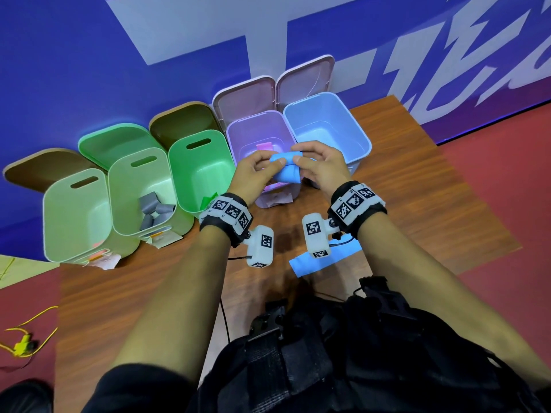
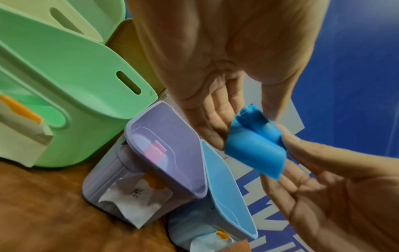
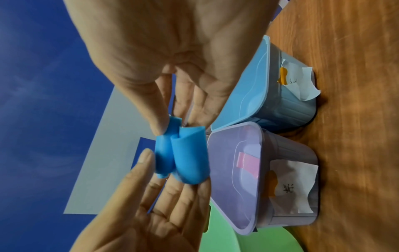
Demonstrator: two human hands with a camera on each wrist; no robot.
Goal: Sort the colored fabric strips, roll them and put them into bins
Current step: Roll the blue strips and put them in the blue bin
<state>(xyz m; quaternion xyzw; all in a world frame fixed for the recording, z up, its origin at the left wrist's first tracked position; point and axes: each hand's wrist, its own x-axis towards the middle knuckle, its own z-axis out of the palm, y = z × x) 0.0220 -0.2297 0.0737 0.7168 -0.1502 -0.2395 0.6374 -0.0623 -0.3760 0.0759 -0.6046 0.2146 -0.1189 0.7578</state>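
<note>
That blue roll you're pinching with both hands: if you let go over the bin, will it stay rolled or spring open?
The blue roll looks soft and floppy: its outer flap already hangs loose. It will probably unwind partly once the left hand and right hand release it. It seems light, so it should drop gently into the blue bin.

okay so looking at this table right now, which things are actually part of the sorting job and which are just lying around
Part of the job:
- blue fabric strip, half rolled, pinched by left hand and right hand
- flat blue fabric strip on the table
- light blue plastic bin
- lilac plastic bin with a pink strip
- rolled grey strips

Just lying about:
- yellow cable on the floor
</note>
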